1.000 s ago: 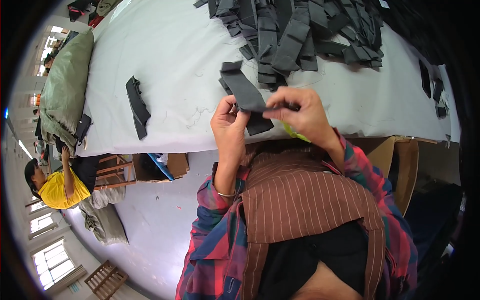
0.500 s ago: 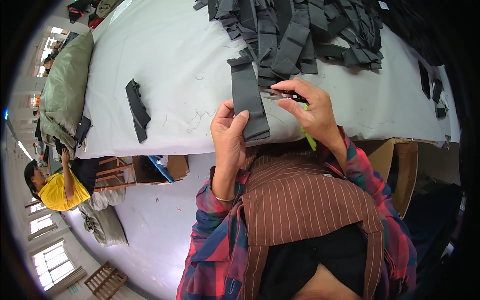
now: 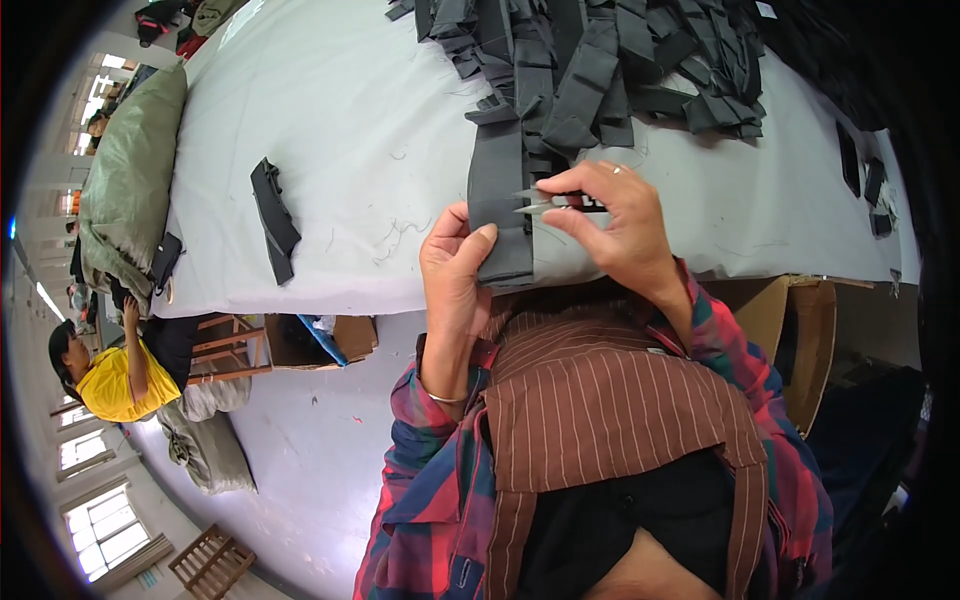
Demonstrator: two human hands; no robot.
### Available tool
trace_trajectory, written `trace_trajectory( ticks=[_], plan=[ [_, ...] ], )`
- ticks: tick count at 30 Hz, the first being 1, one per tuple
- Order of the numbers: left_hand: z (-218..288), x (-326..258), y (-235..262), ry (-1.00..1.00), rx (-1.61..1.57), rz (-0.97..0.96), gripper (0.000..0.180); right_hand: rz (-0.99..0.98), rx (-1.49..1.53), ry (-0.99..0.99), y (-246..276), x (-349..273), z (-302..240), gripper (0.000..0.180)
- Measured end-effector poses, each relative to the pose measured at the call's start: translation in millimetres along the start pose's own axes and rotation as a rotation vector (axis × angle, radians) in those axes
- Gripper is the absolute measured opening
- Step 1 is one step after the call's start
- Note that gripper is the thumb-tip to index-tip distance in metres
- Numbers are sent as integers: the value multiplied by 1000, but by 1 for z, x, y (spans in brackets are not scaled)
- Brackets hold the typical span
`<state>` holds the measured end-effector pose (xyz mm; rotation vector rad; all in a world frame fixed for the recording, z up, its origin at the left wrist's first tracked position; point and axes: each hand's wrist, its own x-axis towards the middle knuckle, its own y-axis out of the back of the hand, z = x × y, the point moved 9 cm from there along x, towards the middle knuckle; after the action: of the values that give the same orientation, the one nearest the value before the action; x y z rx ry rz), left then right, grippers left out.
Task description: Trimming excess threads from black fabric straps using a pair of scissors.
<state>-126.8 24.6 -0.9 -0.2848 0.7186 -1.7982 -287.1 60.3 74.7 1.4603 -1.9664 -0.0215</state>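
Observation:
Pinched between the thumb and fingers of my left hand [image 3: 458, 257] is a dark grey fabric strip [image 3: 497, 170]. The strip reaches away over the white-covered table [image 3: 340, 170], its far end beside the heap. My right hand [image 3: 622, 220] grips small thread snips [image 3: 565, 203], their pointed blades apart and over the strip's right edge. Beyond both hands lies a large pile of similar dark grey strips [image 3: 590, 75]. Another dark strip [image 3: 273, 222] lies alone on the table to the left.
A green sack [image 3: 135, 165] rests along the table's left edge. Under that side stands an open cardboard box [image 3: 350, 340]; another box [image 3: 805, 340] is at the right. A person in a yellow top [image 3: 120, 380] is at the far left. Dark cloth [image 3: 815, 50] lies at the back right.
My right hand has turned the snips so the blades point left onto the strip's edge. The strip has straightened and shifted slightly; my left hand stays nearly in place.

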Motion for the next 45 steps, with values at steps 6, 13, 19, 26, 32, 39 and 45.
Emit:
trace_trajectory(
  ticks=[6,13,19,26,32,39,45],
  plan=[
    [1,-3,1,-90,191,14,19,-62,-80,-35,-14,-3,8,14],
    [4,-5,-5,-168,279,-33,23,-91,-49,-69,-20,3,4,13],
    [0,-3,-4,-134,299,-35,23,-64,-149,60,-19,4,-9,14],
    [8,-7,-10,-190,324,-34,23,14,375,-314,-18,-4,34,15],
    [11,-11,-14,-239,351,-95,23,-21,392,-373,-18,7,51,20],
    [12,-20,-22,-243,425,-159,23,18,48,-276,-6,24,50,22],
    [15,-27,-29,-257,478,-178,18,166,-222,-98,8,28,29,24]
  ],
)
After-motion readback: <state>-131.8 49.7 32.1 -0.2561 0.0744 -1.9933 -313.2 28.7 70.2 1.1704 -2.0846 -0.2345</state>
